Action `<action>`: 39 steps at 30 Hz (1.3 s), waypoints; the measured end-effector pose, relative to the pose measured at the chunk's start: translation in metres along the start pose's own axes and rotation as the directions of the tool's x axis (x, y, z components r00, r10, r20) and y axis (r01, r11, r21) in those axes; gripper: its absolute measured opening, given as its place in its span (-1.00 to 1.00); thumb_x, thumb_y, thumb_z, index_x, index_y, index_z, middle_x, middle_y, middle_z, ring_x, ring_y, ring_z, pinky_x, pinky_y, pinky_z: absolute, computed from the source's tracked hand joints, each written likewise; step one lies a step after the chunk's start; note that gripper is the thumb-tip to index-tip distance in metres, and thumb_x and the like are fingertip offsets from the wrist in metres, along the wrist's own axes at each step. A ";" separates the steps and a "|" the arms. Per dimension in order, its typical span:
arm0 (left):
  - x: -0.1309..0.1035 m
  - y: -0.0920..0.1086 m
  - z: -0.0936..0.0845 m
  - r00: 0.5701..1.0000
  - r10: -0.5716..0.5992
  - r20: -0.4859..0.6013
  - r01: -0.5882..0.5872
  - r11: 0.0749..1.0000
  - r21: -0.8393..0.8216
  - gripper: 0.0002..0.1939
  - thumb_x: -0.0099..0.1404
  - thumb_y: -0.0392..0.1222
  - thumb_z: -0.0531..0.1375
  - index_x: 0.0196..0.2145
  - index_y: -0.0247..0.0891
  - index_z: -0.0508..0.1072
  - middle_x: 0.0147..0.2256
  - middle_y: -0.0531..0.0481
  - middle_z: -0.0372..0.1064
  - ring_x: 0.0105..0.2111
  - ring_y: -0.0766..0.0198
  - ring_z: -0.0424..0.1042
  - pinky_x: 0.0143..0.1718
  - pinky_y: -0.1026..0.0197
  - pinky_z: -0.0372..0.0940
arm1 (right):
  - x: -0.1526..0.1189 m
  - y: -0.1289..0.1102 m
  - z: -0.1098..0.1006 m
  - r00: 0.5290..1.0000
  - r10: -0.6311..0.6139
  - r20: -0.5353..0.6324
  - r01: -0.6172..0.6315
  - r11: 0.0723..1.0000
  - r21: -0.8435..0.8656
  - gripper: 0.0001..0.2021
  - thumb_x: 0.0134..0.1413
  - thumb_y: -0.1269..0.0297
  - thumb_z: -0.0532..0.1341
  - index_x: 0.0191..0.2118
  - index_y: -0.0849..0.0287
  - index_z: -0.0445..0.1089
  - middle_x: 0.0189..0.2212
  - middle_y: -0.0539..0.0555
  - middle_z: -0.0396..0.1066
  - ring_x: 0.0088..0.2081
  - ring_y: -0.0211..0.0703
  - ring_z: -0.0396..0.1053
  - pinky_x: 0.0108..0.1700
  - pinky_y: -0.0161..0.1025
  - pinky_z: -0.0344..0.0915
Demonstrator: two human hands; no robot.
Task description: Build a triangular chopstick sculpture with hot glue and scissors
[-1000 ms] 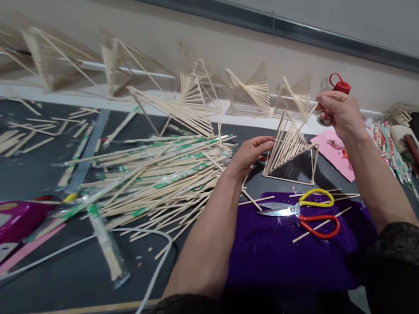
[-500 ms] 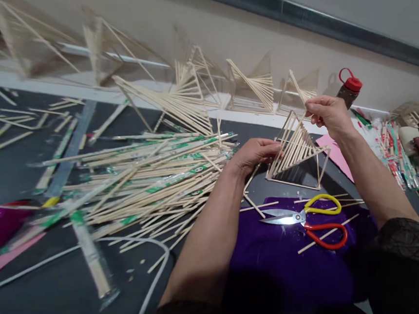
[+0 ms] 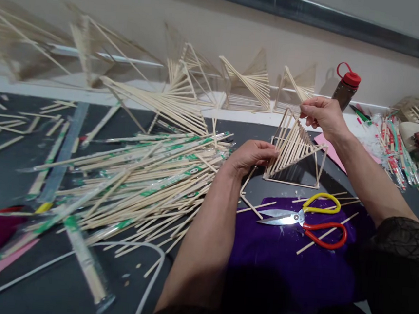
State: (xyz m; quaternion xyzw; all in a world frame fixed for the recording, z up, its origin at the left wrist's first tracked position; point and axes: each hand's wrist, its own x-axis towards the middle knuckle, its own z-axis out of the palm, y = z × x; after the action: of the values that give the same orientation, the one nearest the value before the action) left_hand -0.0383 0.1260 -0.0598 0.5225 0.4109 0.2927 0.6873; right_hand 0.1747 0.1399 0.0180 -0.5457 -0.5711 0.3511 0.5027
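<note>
A small frame model (image 3: 292,154) of thin wooden sticks, its slats fanned in a twist, stands on the dark table. My left hand (image 3: 255,155) closes its fingertips on the model's left side. Above the top of the model, my right hand (image 3: 325,117) pinches a thin wooden stick (image 3: 300,122) that slants down towards the slats; whether its lower end touches them I cannot tell. Nearer to me, scissors (image 3: 299,217) with one yellow and one red handle lie partly open on a purple cloth (image 3: 288,261), among a few loose sticks.
Left of my left arm spreads a pile of wooden chopsticks (image 3: 155,186), some in green-printed wrappers. Larger twisted stick models (image 3: 163,101) line the wall. A red-capped bottle (image 3: 345,88) stands behind my right hand. A pale cable (image 3: 114,244) curves across the front left.
The view has shifted slightly, so most things sit a little further left. Both hands keep their places at the model, the right still pinching the stick.
</note>
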 end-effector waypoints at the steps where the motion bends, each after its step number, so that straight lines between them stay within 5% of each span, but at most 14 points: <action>1: 0.000 0.001 0.000 1.000 -0.004 -0.003 0.004 1.000 0.003 -0.72 -0.24 -0.11 0.42 -0.55 -0.29 0.51 -0.56 0.02 0.42 -0.56 0.39 0.28 -0.51 0.29 0.19 | -0.001 0.000 0.001 1.000 0.002 -0.001 -0.002 1.000 -0.002 -0.90 -0.08 0.32 0.33 -0.43 0.21 0.42 -0.57 0.00 0.42 -0.62 -0.39 0.26 -0.62 -0.36 0.07; 20: -0.002 0.001 0.002 0.999 -0.008 -0.044 0.010 0.999 0.053 -0.71 -0.30 -0.14 0.39 -0.58 -0.29 0.44 -0.61 0.10 0.31 -0.61 0.43 0.19 -0.54 0.28 0.15 | -0.006 0.007 0.013 0.997 -0.069 -0.024 0.067 0.995 -0.076 -0.93 -0.06 0.32 0.31 -0.47 0.20 0.50 -0.53 -0.02 0.44 -0.46 -0.32 0.29 -0.36 -0.30 0.23; 39: -0.001 -0.001 0.002 1.000 0.011 -0.010 -0.010 0.999 0.039 -0.76 -0.25 -0.16 0.40 -0.62 -0.30 0.44 -0.62 0.09 0.31 -0.61 0.44 0.20 -0.55 0.31 0.14 | -0.009 0.005 0.014 0.999 0.029 0.025 -0.029 1.000 0.000 -0.88 0.03 0.32 0.26 -0.46 0.22 0.48 -0.52 -0.01 0.42 -0.48 -0.34 0.27 -0.39 -0.34 0.21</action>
State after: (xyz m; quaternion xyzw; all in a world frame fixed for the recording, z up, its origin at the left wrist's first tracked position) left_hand -0.0375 0.1239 -0.0598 0.5365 0.4174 0.2909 0.6733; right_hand 0.1613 0.1345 0.0082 -0.5496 -0.5693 0.3653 0.4903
